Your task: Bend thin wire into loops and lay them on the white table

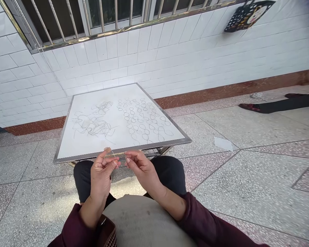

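Note:
My left hand (103,169) is closed, thumb against fingers, pinching a thin wire (114,154) that bends in a loop above the fingertips. Close beside it, my right hand (141,168) has thumb and forefinger pressed together near the wire's other side; what is between them is too fine to make out. Both hands are just in front of the table's near edge, over my lap. On the white tabletop (115,132), a loose tangle of thin wire pieces (95,127) lies at the left. Several wires bent into double loops (144,120) lie in rows at the right.
The table's metal edge (164,142) faces my knees. Behind it rises a white tiled wall (170,58) with a barred window (100,17). A patterned bag (247,17) hangs at upper right. White paper (222,143) lies on the floor; a person's leg (280,104) extends from the right.

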Demonstrator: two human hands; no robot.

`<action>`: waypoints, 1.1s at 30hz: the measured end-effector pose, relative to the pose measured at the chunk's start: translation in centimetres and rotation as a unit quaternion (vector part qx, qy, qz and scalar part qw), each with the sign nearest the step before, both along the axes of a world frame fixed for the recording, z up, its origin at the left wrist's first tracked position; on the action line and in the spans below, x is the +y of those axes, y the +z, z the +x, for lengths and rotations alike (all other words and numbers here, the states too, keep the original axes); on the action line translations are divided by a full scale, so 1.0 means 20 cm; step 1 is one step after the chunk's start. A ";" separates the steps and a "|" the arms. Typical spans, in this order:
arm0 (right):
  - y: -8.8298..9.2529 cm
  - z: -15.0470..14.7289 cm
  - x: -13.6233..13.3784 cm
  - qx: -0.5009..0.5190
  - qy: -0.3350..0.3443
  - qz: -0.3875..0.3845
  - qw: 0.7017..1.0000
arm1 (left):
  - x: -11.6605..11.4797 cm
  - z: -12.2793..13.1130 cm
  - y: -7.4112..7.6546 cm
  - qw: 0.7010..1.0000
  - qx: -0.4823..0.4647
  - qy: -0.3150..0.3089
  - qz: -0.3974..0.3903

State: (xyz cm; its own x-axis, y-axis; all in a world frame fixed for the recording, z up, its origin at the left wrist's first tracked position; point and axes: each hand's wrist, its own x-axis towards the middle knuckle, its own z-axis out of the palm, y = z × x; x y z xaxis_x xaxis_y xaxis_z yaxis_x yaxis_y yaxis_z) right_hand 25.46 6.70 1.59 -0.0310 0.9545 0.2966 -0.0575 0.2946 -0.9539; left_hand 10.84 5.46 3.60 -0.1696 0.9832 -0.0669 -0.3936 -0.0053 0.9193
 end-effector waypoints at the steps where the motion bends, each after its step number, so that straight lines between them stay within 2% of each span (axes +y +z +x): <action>1: 0.00 0.01 0.00 -0.025 -0.001 0.025 0.999 | 0.00 -0.01 0.00 1.000 0.002 -0.006 -0.005; 5: -0.02 0.04 0.02 -0.121 0.013 0.136 0.983 | 0.00 -0.03 0.01 0.998 0.021 -0.039 -0.033; 8: -0.04 0.06 0.03 -0.146 0.026 0.178 0.973 | 0.00 -0.04 0.01 0.996 0.051 -0.055 -0.043; 13: -0.06 0.07 0.03 -0.175 0.018 0.191 0.966 | 0.00 -0.03 0.00 0.994 0.080 -0.063 -0.033; 20: -0.05 0.07 0.03 -0.214 0.005 0.218 0.952 | 0.00 -0.01 -0.01 0.990 0.112 -0.071 -0.040; 26: -0.06 0.08 0.02 -0.308 0.004 0.256 0.916 | 0.00 0.00 -0.01 0.990 0.102 -0.080 -0.051; 28: -0.06 0.08 0.02 -0.314 0.008 0.246 0.917 | 0.00 0.01 -0.01 0.991 0.095 -0.084 -0.050; 30: -0.07 0.08 0.02 -0.283 0.007 0.204 0.937 | 0.00 0.01 -0.01 0.991 0.089 -0.084 -0.050; 33: -0.07 0.07 0.02 -0.182 0.017 0.061 0.981 | 0.00 0.01 -0.03 0.994 0.075 -0.066 -0.045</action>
